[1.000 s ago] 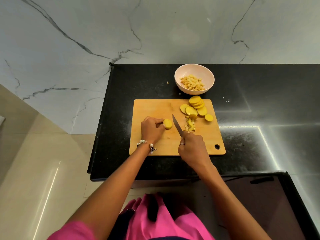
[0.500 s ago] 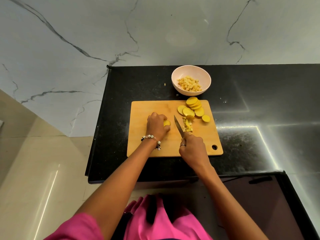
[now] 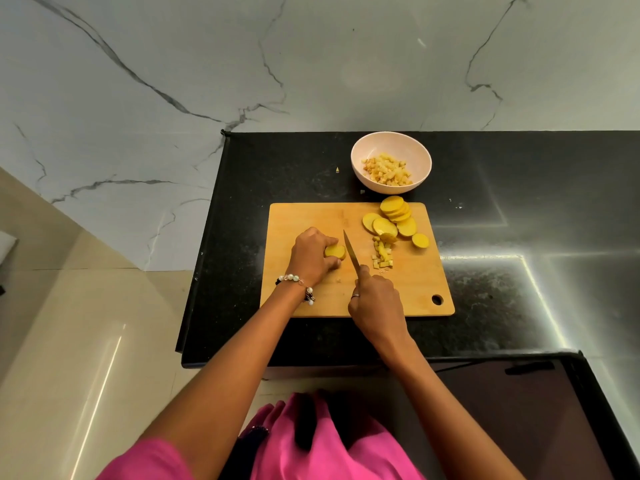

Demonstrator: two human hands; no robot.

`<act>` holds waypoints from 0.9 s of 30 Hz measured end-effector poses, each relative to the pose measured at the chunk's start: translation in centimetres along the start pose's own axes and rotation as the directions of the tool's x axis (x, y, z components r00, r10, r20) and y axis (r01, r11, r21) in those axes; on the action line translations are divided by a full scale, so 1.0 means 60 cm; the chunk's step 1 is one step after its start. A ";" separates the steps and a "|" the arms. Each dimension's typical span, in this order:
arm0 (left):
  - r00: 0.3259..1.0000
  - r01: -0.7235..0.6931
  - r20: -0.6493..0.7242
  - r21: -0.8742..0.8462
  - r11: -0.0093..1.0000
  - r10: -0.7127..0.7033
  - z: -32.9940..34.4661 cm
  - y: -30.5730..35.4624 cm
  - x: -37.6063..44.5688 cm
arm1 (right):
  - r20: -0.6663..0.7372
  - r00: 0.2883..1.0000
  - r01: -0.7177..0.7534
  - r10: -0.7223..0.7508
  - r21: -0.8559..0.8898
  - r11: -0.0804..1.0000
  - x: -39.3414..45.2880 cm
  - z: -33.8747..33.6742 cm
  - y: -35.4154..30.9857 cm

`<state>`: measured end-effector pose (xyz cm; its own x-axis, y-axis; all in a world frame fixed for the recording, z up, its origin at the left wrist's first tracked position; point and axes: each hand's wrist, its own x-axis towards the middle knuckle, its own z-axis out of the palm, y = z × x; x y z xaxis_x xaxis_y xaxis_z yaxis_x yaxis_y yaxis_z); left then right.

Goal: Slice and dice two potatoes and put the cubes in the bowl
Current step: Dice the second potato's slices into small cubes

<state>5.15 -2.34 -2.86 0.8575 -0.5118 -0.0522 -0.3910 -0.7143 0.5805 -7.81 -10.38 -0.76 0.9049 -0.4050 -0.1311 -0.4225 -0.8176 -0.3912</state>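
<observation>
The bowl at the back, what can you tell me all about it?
The bowl is round, pale pinkish-white and smooth, maybe plastic or ceramic. It stands upright on the black counter, just behind the far right edge of the wooden cutting board. A heap of small yellow potato cubes lies inside. No hand touches it.

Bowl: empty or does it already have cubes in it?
Partly filled. The bowl stands upright behind the cutting board, with potato cubes covering its bottom, well below the rim.
</observation>
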 end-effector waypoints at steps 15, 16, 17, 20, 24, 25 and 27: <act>0.998 0.025 -0.061 -0.078 0.997 -0.030 0.005 -0.009 0.006 | 0.036 0.999 0.029 -0.023 -0.167 0.986 0.003 0.007 -0.040; 0.997 0.031 -0.068 -0.087 0.996 -0.037 0.006 -0.009 0.005 | 0.045 0.999 0.031 -0.023 -0.182 0.983 -0.002 0.009 -0.038; 0.997 0.034 -0.072 -0.093 0.995 -0.041 0.006 -0.008 0.004 | 0.060 0.998 0.034 -0.022 -0.198 0.980 -0.011 0.011 -0.035; 0.996 0.026 -0.088 -0.101 0.995 -0.035 0.008 -0.010 0.003 | 0.097 0.995 0.047 -0.024 -0.244 0.969 -0.051 0.014 -0.025; 0.997 0.017 -0.077 -0.088 0.996 -0.024 0.006 -0.012 0.002 | 0.103 0.994 -0.016 0.033 -0.161 0.987 -0.059 0.001 -0.027; 0.997 0.016 -0.070 -0.080 0.997 -0.021 0.005 -0.012 0.002 | 0.097 0.995 -0.023 0.037 -0.139 0.990 -0.052 -0.003 -0.029; 0.999 0.010 -0.053 -0.066 0.998 -0.014 0.003 -0.013 0.003 | 0.075 0.997 -0.017 0.025 -0.114 0.993 -0.036 -0.007 -0.033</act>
<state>5.54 -1.93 -3.48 0.8791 -0.4763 -0.0173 -0.3595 -0.6864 0.6321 -8.95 -8.05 0.71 0.8952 -0.3937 -0.2088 -0.4407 -0.8520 -0.2827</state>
